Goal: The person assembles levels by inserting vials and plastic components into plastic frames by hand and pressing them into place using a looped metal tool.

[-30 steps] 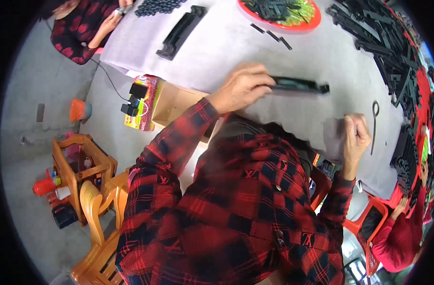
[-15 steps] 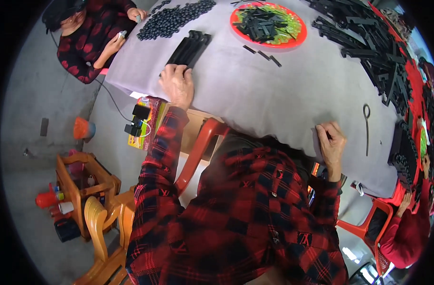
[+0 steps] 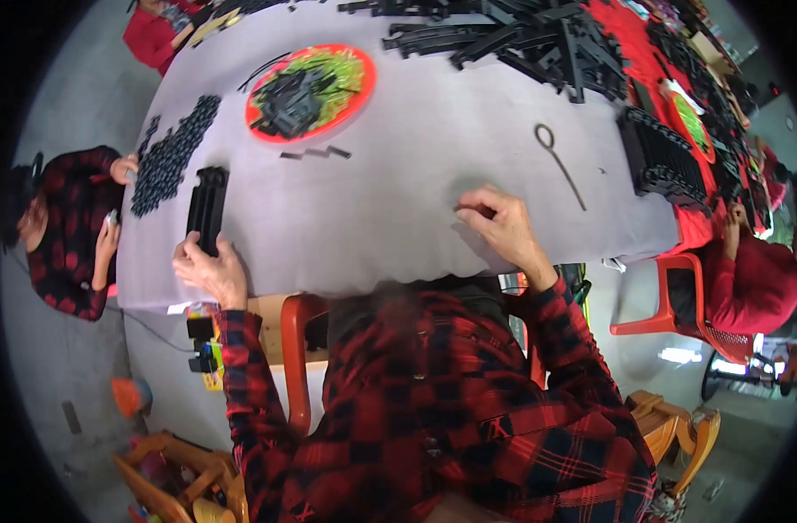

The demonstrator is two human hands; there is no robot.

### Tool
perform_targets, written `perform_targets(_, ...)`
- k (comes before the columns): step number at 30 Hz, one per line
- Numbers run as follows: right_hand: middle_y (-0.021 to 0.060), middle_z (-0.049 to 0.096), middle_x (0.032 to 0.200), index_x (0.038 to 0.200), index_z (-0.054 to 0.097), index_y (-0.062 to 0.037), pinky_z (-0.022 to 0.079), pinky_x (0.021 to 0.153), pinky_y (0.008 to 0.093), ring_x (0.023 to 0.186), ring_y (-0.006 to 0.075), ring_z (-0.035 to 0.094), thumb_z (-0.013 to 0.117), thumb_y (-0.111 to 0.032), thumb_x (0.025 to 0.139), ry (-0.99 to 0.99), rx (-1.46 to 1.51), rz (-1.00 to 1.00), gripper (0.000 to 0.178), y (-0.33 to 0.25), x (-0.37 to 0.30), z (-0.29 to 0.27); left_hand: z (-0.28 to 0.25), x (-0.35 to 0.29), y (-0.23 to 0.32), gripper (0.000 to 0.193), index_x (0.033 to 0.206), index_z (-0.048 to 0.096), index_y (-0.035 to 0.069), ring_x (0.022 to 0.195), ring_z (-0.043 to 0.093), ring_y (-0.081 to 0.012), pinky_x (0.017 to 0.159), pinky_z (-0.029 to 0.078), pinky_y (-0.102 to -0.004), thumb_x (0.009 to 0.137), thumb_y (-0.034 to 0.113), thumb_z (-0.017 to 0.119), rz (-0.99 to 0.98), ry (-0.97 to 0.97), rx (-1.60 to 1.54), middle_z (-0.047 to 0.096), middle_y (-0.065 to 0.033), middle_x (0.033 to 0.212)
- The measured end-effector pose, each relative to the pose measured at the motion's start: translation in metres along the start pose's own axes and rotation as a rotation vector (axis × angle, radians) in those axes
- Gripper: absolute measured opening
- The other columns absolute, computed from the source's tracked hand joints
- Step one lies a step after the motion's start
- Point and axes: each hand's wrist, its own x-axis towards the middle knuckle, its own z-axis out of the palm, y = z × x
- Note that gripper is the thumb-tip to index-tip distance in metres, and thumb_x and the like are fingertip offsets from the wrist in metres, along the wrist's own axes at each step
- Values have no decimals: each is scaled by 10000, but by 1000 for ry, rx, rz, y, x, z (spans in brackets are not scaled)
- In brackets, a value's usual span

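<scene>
On the grey tablecloth [image 3: 398,222], my left hand [image 3: 214,272] is wrapped round the near end of a few long black plastic bars [image 3: 208,205] lying side by side. My right hand [image 3: 501,228] is over the cloth at right of centre, thumb and fingers pinched together; a dark spot shows at the fingertips, too small to name. Beyond it lies a thin metal rod with a looped end [image 3: 560,161]. Small dark strips [image 3: 316,154] rest near a red-rimmed plate [image 3: 369,91] that holds black pieces and green bits.
Many small black round pieces [image 3: 173,157] are spread at the left, beside a seated person [image 3: 71,231]. Long black parts [image 3: 538,48] are heaped at the far side. A stack of black parts [image 3: 664,157] stands at the right, near another person [image 3: 747,283] on a red chair [image 3: 660,301].
The view has swung to the right, so the table things appear further left. My left hand stays at the bars' near end. My right hand has moved further in over the cloth, still pinched.
</scene>
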Motion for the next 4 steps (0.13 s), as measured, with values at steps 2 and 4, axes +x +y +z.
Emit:
perform_targets(2,-18,646,830,1076,693,-16,494,631,269,724,83,593,732,-86,897,35,462,208,196,14,15,-5,4,2,6,444,1189,613,82,1142,472,-356,973,360,-515,801,217,781,33,7,-182,525,-155,1204)
perform_targets(4,-24,639,958,1206,668,-39,488,729,235,837,62,582,727,-159,947,55,427,341,292,16,45,-28,8,-5,26,474,1232,611,95,1245,447,-345,1062,325,-555,815,236,788,94,-136,-561,512,-150,1213)
